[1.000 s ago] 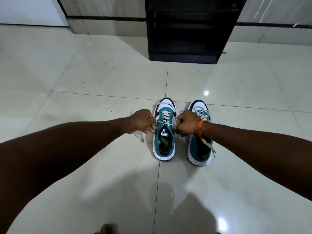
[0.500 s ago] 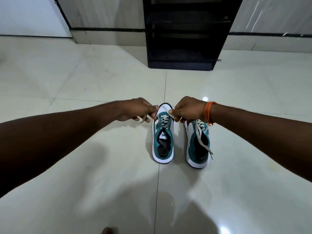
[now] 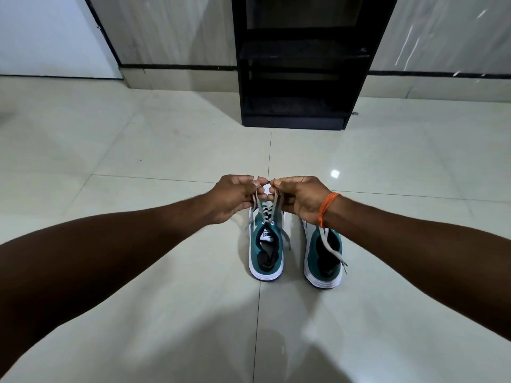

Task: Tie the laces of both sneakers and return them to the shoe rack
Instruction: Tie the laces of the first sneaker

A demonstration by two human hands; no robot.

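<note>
Two teal sneakers with white soles stand side by side on the floor, heels toward me. Over the toe of the left sneaker, my left hand and my right hand each pinch one end of its grey lace. The two hands sit close together, almost touching, and hide the toe. An orange thread band is on my right wrist. The right sneaker lies partly under my right wrist, its lace hanging loose over the opening and down the heel side.
A black shoe rack with open shelves stands against the wall straight ahead, past the sneakers. Glossy pale floor tiles spread all around. A marble-look wall with a dark skirting strip runs behind the rack.
Both hands have moved forward over the left sneaker's toe and come together, drawing the lace ends up and inward. The view has tilted up, showing more of the rack.
</note>
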